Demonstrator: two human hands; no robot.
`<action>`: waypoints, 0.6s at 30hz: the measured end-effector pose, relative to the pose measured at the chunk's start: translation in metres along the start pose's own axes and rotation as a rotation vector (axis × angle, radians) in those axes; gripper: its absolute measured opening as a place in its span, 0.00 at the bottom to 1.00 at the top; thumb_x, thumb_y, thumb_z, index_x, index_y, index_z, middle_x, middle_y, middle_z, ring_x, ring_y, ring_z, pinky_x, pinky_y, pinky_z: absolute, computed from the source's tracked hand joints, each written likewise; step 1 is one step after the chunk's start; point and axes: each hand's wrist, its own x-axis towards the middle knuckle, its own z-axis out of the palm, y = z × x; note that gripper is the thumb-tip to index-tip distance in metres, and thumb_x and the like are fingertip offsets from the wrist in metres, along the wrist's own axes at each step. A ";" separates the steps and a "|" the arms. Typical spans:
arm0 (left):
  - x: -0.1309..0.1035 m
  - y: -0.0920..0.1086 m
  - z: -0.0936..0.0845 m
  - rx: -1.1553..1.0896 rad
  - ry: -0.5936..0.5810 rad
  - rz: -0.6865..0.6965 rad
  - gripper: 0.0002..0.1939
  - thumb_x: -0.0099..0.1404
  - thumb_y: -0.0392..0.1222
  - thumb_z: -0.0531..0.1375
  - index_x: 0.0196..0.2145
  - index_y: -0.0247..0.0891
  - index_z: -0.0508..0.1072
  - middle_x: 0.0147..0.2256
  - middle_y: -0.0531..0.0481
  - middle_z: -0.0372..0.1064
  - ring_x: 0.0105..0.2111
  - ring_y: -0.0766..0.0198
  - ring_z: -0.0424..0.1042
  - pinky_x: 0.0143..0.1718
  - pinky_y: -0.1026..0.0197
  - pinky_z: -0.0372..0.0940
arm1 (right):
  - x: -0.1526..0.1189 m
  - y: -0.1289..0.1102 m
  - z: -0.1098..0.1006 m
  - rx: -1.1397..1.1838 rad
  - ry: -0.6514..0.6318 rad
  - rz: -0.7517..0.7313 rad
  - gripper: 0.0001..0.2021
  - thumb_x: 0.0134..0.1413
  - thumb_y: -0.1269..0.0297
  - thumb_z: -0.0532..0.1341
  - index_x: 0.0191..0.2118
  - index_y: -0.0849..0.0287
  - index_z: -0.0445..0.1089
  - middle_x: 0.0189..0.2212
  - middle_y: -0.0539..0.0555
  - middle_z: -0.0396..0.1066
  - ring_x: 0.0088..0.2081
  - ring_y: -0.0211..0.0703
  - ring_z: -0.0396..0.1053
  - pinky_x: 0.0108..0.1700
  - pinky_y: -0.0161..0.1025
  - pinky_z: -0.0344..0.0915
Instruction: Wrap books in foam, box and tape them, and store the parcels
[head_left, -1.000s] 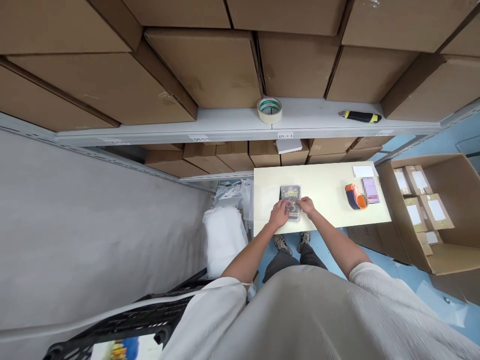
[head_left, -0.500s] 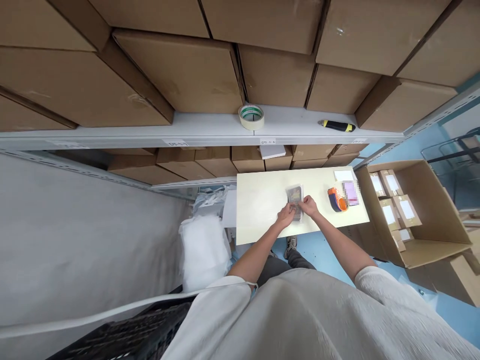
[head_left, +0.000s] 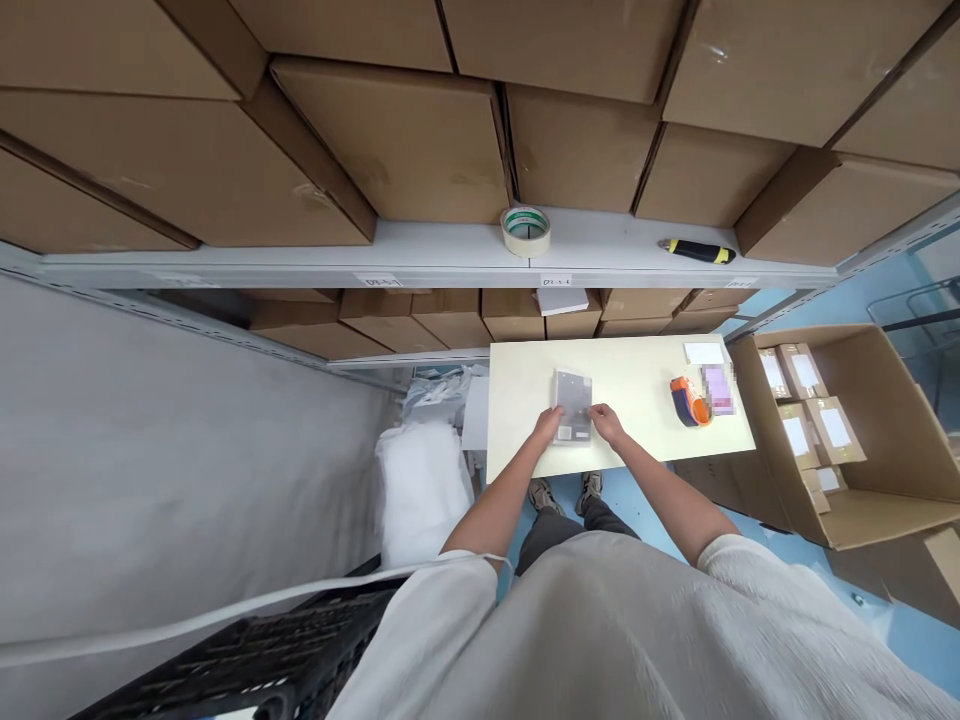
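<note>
A flat grey rectangular package (head_left: 574, 405) with a small white label in its lower corner lies on, or just over, the cream tabletop (head_left: 517, 400). It looks like a book or thin case in clear wrap; I cannot tell which. My left hand (head_left: 548, 426) grips its left edge, thumb on top. At the right edge, my right hand (head_left: 606, 422) has thumb and fingers pinched together on the wrap. To the right on the same board are an orange and dark blue tape dispenser (head_left: 690, 402), a blurred purple packet (head_left: 718, 388) and a white card (head_left: 703, 353).
A grey shelf edge (head_left: 450, 274) with stacked cartons runs behind the table, bearing a tape roll (head_left: 525, 231) and a yellow-black cutter (head_left: 697, 251). An open carton (head_left: 892, 440) of small boxes stands right. White wrapping sheets (head_left: 420, 490) and a black crate (head_left: 300, 650) are left.
The package has turned over: a dark printed face showed earlier, a plain grey one with a label now. My hands have moved apart to its opposite edges. The view has shifted slightly left.
</note>
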 end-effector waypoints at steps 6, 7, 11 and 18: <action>0.003 -0.010 -0.010 0.062 0.088 -0.043 0.12 0.66 0.43 0.63 0.46 0.38 0.76 0.41 0.45 0.81 0.44 0.54 0.80 0.42 0.60 0.70 | -0.003 0.011 0.007 0.003 0.041 0.066 0.15 0.49 0.58 0.65 0.44 0.54 0.71 0.35 0.51 0.76 0.40 0.48 0.75 0.44 0.40 0.70; 0.002 -0.012 -0.013 0.074 0.092 -0.046 0.12 0.65 0.43 0.63 0.46 0.39 0.76 0.41 0.45 0.81 0.46 0.53 0.80 0.44 0.60 0.70 | -0.003 0.011 0.006 -0.002 0.041 0.073 0.16 0.50 0.59 0.65 0.45 0.54 0.71 0.34 0.50 0.75 0.39 0.47 0.75 0.43 0.40 0.70; -0.001 -0.017 -0.025 0.220 0.189 -0.030 0.17 0.60 0.40 0.67 0.48 0.41 0.77 0.53 0.38 0.78 0.60 0.43 0.75 0.57 0.51 0.68 | -0.004 0.007 0.004 -0.037 0.032 0.107 0.19 0.51 0.59 0.65 0.50 0.54 0.69 0.33 0.49 0.74 0.38 0.47 0.75 0.42 0.40 0.70; -0.019 -0.040 -0.017 0.163 0.056 0.099 0.34 0.64 0.37 0.66 0.67 0.39 0.66 0.60 0.37 0.76 0.58 0.50 0.78 0.61 0.53 0.68 | -0.001 0.001 0.010 -0.101 0.072 0.126 0.19 0.50 0.58 0.65 0.49 0.55 0.71 0.37 0.53 0.77 0.41 0.48 0.77 0.43 0.39 0.70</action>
